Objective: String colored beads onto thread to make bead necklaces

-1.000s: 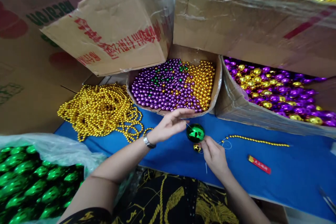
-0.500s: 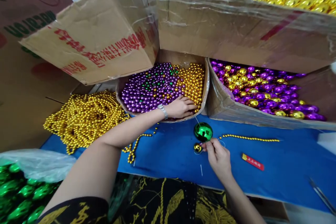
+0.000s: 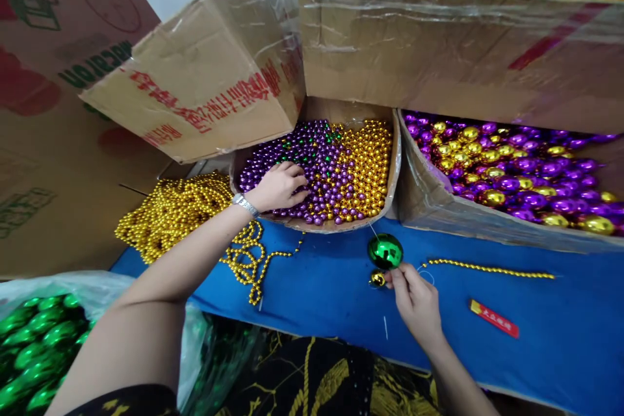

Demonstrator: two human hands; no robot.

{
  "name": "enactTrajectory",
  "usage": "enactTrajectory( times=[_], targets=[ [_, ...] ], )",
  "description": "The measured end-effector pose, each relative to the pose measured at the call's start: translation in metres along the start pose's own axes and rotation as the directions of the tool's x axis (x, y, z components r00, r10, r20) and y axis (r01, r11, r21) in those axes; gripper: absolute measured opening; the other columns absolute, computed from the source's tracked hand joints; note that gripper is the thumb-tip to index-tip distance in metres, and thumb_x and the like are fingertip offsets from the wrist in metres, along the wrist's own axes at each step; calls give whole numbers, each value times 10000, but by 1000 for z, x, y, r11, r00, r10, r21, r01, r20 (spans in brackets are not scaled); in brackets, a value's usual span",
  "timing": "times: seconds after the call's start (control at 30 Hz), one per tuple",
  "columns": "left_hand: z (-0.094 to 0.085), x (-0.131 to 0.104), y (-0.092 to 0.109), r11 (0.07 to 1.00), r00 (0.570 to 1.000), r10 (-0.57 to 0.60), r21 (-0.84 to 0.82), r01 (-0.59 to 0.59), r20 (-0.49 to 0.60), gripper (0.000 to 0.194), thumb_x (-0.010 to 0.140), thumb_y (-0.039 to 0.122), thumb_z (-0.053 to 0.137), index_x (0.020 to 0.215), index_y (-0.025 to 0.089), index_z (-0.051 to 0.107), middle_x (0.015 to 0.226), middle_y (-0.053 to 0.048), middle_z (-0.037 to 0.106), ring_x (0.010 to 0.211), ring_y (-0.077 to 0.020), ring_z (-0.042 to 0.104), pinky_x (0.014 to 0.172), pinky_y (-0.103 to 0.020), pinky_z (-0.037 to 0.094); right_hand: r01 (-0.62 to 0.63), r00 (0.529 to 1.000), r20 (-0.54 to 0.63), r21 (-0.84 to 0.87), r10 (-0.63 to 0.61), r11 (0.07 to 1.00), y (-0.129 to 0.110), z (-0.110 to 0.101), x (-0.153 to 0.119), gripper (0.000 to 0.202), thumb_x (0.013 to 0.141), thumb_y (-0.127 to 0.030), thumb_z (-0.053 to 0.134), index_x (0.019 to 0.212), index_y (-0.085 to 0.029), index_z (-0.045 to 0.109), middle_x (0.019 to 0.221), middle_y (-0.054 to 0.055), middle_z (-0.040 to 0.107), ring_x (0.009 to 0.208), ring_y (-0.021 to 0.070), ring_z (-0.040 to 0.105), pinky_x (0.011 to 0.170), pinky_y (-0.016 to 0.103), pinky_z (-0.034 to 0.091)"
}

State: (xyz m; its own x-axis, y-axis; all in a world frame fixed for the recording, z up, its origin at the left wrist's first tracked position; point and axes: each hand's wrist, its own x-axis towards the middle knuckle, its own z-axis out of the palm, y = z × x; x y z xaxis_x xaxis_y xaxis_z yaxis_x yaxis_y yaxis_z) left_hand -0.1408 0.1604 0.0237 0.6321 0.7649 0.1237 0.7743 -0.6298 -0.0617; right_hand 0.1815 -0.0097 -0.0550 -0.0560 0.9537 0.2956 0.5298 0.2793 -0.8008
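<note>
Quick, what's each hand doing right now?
Left hand: in the box of small beads, fingers curled; whether it grips any can't be told.
Right hand: closed, holding the large green bead.

The only view looks out from a camera worn on the person's head, above the near side of the blue desk [image 3: 336, 292], facing forward and steeply down. It sits near enough for both forearms to reach in from the bottom edge, with the left hand [image 3: 281, 187] and right hand [image 3: 418, 302] around mid-frame. Patterned clothing [image 3: 312, 380] fills the bottom, cardboard boxes [image 3: 390, 45] the top.
</note>
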Motion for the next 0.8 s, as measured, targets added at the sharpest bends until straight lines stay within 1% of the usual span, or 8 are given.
enactTrajectory(
  times=[0.07,0.17,0.3,0.4,0.57,0.63,0.73,0.8],
  targets=[
    [4,17,10,999,997,13,-30,-16,-73,363,963,401,453,1091,136,665,1127,-146,620,1049,-270,542,937,-420,441,12,1000,6,0,-12,1000,-1,2,3,258,987,-291,459,786,-205,596,684,-3,686,576,105,651,569,175,502],
    [25,53,35,991,981,124,-39,-131,-150,408,959,411,483,1247,141,586,1348,-177,516,1247,-319,450,1022,-476,385,26,1000,15,-12,-26,1000,-3,6,6,265,990,-310,457,797,-201,602,693,5,694,587,113,660,574,185,503],
    [51,78,47,988,985,153,5,-153,-76,362,960,422,476,1069,115,634,1210,-183,571,1142,-325,500,1001,-517,374,28,999,27,-28,-27,999,-5,6,6,272,992,-323,449,804,-201,603,704,16,701,601,123,668,581,198,511],
    [50,63,28,997,998,63,43,-62,-18,320,983,336,398,1030,130,638,1078,-155,593,1011,-294,529,898,-480,425,28,999,19,-35,-27,999,-3,5,5,259,990,-313,453,806,-203,599,706,12,700,591,118,666,572,192,507],
    [23,10,-24,981,990,-140,142,133,36,249,917,202,429,996,133,654,1043,-178,603,995,-321,525,839,-483,440,27,999,23,-1,-27,1000,1,6,7,261,988,-301,457,792,-205,599,686,3,688,582,112,658,575,184,507],
    [13,-5,-35,957,971,-239,173,232,22,245,909,203,442,982,129,663,1061,-192,603,1016,-332,528,859,-503,434,30,999,22,6,-30,1000,1,7,8,257,987,-301,462,795,-206,604,684,3,689,585,111,660,574,181,506],
    [5,-12,-23,958,963,-258,110,265,-72,291,952,240,401,1030,124,657,1151,-189,598,1065,-315,528,918,-493,422,41,999,20,1,-41,999,1,8,11,262,985,-306,466,784,-207,602,671,-1,687,564,109,655,560,177,500],
    [7,-6,0,993,988,-121,-27,119,-98,318,977,287,390,1107,129,633,1185,-170,598,1085,-287,527,948,-457,420,48,998,29,-4,-48,999,0,8,12,264,986,-310,463,784,-208,599,665,-2,687,557,111,656,552,176,497]
  ],
)
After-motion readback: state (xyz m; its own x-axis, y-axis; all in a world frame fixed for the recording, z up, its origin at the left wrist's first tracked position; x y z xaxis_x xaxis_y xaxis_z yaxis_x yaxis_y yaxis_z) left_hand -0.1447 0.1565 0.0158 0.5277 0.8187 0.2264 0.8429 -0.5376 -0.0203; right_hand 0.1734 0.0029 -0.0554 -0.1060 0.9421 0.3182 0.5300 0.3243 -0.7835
